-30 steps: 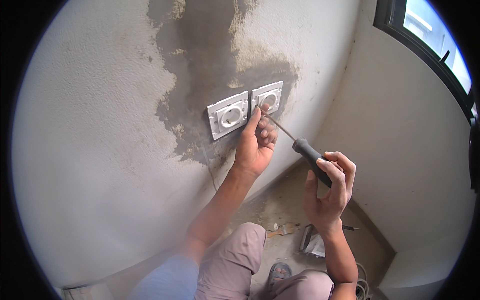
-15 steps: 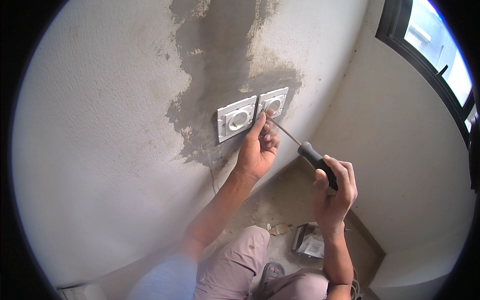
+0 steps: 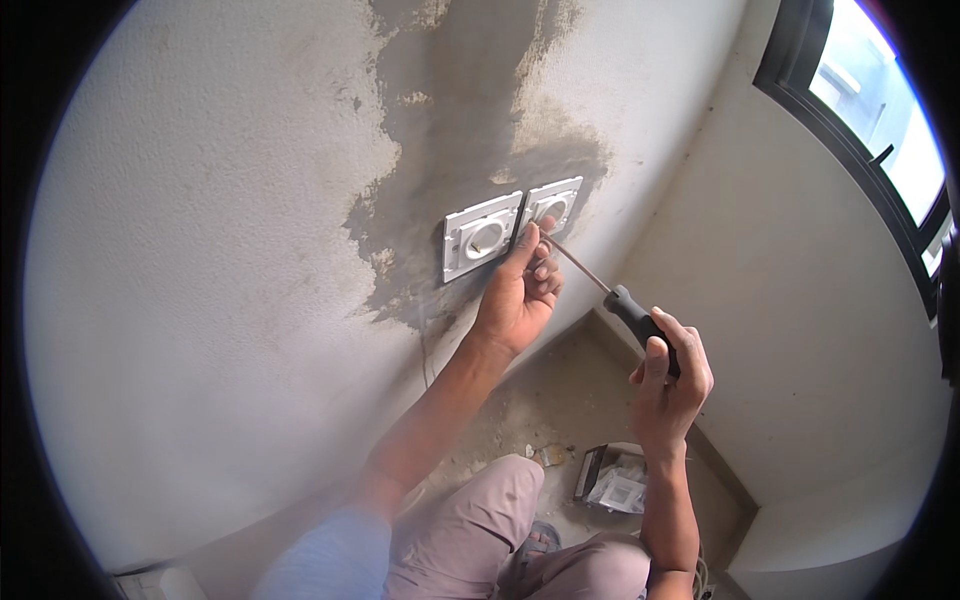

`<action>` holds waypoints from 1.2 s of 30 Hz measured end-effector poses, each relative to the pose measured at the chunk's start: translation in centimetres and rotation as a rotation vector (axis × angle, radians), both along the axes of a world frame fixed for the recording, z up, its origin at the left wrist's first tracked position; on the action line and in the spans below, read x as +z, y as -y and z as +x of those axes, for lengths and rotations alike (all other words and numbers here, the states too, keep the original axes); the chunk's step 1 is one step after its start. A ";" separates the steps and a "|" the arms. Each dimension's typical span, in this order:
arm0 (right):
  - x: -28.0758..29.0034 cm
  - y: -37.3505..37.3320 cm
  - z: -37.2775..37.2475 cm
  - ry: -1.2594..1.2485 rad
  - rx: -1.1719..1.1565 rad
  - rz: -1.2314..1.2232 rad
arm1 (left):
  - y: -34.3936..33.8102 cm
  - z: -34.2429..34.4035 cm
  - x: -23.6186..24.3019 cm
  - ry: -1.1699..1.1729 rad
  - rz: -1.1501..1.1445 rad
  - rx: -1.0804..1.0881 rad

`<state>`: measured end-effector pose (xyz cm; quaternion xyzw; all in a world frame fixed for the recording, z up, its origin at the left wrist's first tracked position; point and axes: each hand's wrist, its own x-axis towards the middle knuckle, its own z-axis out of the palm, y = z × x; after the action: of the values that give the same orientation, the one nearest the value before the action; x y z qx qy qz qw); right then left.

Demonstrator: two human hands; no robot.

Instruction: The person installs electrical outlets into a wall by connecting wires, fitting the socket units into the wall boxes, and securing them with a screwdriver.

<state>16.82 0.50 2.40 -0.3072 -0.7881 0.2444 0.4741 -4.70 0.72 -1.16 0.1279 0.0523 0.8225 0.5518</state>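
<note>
Two white wall sockets sit side by side on the wall. The left socket (image 3: 482,240) shows its whole round face; the right socket (image 3: 560,200) is partly covered by fingers. My left hand (image 3: 518,300) is closed in a pinch at the right socket's lower left edge, where the screwdriver's tip ends. What lies between thumb and finger is hidden. My right hand (image 3: 675,390) is closed round the dark handle of a screwdriver (image 3: 632,318), its thin shaft slanting up to the left hand's fingertips.
Grey plaster (image 3: 440,120) surrounds the sockets on the white wall. A cable (image 3: 425,350) hangs below them. On the floor lie an opened box with clear packaging (image 3: 615,487) and some debris (image 3: 547,455). A dark-framed window (image 3: 850,125) is at upper right.
The view has shifted slightly, so the sockets appear a little further right. My right thumb and fingers have changed position a little on the screwdriver handle; the left hand keeps its pinch.
</note>
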 end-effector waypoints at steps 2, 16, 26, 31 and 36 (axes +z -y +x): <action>0.8 0.6 -0.4 -0.109 0.001 -0.018 | -0.1 0.0 -0.3 -0.017 0.022 0.012; -0.1 0.3 -0.5 -0.019 -0.031 0.202 | -0.1 -0.3 -0.1 -0.038 0.037 -0.010; 1.0 1.4 -0.7 -0.095 -0.008 -0.178 | 0.4 -0.4 -0.2 -0.010 0.086 -0.018; -0.6 -0.5 -0.4 -0.010 -0.020 0.367 | 0.5 0.0 0.4 0.019 0.065 -0.034; 0.8 1.1 -1.1 -0.206 0.012 0.016 | 0.4 -0.2 0.3 0.006 0.065 -0.032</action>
<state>15.73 -0.62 3.20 -0.2721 -0.7387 0.2713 0.5537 -4.90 0.30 -0.87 0.1443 0.0217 0.8151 0.5606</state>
